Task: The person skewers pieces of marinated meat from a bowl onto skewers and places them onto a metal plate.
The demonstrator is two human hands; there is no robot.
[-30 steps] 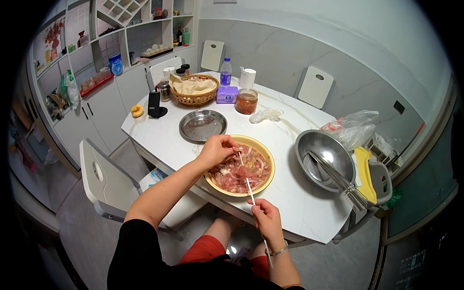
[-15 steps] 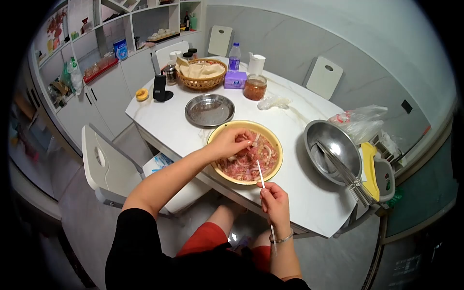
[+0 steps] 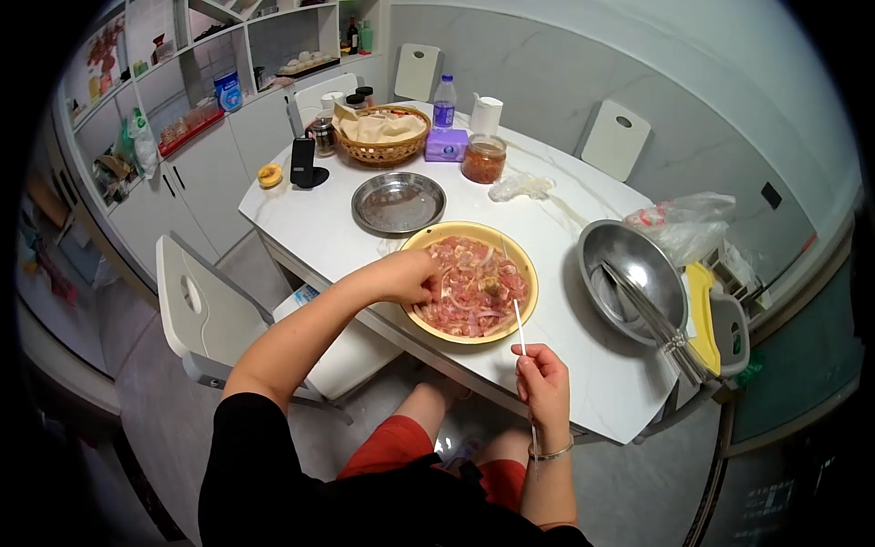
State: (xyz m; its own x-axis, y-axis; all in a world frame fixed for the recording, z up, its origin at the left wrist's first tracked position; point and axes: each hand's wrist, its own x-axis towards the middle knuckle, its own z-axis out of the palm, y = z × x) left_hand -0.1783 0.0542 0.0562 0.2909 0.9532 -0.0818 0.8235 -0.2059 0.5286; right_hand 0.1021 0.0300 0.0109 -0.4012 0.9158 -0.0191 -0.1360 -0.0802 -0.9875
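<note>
The left hand (image 3: 407, 276) has shifted away from the skewer (image 3: 519, 328) to the bowl's left side.
Meat (image 3: 469, 290) in the central bowl (image 3: 535, 283) lies nearer its partly hidden fingers, pinch unclear; the right hand (image 3: 544, 378) pinches the skewer, pointing upward, slightly left.

black top (image 3: 392, 506), short sleeves (image 3: 251, 442) | red shorts (image 3: 390, 444) | thin silver-coloured bangle (image 3: 552, 453) on right wrist (image 3: 550, 439)
</note>
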